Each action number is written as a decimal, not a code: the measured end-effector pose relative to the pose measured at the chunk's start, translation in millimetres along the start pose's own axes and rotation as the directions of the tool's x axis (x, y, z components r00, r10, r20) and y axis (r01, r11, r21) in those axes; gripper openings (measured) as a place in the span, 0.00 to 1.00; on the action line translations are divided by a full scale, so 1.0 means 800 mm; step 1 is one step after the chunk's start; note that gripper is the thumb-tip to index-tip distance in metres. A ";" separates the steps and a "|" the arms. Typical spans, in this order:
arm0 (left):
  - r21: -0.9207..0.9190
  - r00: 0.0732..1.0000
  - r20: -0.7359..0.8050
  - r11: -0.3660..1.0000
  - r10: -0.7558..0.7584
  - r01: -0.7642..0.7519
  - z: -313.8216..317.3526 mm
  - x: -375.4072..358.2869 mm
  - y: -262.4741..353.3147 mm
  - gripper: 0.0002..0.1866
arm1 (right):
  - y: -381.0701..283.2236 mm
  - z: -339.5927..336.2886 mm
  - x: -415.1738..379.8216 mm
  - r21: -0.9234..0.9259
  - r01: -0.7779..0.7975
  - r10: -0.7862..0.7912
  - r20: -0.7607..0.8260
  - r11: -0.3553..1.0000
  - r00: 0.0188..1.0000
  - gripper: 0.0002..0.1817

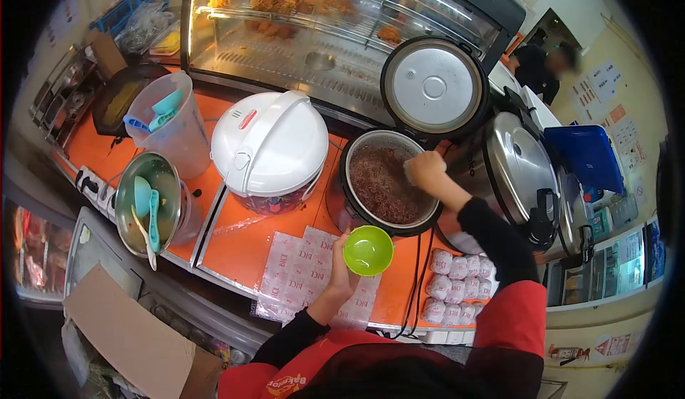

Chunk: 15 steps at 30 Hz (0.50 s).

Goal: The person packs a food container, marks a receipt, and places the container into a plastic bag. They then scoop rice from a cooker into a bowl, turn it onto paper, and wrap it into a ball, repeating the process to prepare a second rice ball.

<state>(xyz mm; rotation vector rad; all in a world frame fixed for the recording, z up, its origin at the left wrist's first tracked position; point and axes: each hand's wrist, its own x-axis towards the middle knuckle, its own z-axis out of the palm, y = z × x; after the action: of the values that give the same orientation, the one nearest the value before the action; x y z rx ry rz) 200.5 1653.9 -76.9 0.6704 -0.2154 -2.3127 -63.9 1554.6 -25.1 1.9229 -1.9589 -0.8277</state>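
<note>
My left hand grips a small lime-green bowl by its side, just in front of the open rice cooker. The bowl's inside shows bare. My right hand is closed over the right side of the cooker's pot, fingers pointing down toward the reddish-brown rice. A pale bit shows at the fingertips; I cannot tell what it is. Behind the pot stands the cooker's raised lid. Printed wrapping papers lie beside my left forearm.
Several paper-wrapped balls sit in rows at right. A white-lidded cooker, a plastic pitcher and a metal pot with utensils stand left. A glass food warmer runs behind; a large steel cooker is right. A person stands beyond.
</note>
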 end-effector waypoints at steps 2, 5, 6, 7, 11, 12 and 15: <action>0.008 1.000 0.012 1.000 -0.004 0.004 -0.006 0.004 -0.001 0.27 | -0.009 0.014 0.012 0.046 0.072 -0.067 -0.092 0.996 0.993 0.07; 0.020 0.999 0.030 1.000 -0.016 0.016 -0.009 0.005 -0.001 0.27 | -0.036 0.000 0.013 0.016 0.295 -0.286 -0.199 0.955 0.937 0.06; 0.023 0.999 0.039 1.000 -0.018 0.017 -0.009 0.005 0.000 0.27 | -0.041 -0.047 -0.006 0.009 0.387 -0.379 -0.182 0.922 0.907 0.05; 0.025 0.999 0.036 0.999 -0.025 0.024 -0.006 0.006 0.001 0.27 | -0.041 -0.076 -0.020 -0.002 0.479 -0.473 -0.165 0.878 0.866 0.05; 0.021 1.000 -0.013 1.000 -0.011 0.011 -0.011 0.005 0.004 0.27 | 0.002 -0.123 -0.045 0.033 0.274 -0.274 -0.020 0.961 0.962 0.12; 0.012 0.999 -0.032 1.000 0.007 -0.006 -0.013 0.005 0.005 0.27 | 0.012 -0.131 -0.054 0.073 0.208 -0.211 0.043 0.975 0.977 0.13; -0.010 1.000 -0.022 1.000 0.002 -0.002 -0.011 0.004 0.015 0.27 | -0.019 -0.043 -0.060 0.134 0.246 -0.275 0.289 0.960 0.917 0.16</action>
<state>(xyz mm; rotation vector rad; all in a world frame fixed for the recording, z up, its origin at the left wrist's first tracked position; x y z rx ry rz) 210.4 1643.4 -81.4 0.6905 -0.1944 -2.3022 -28.5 1595.6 3.0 2.2643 -1.9609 -1.1866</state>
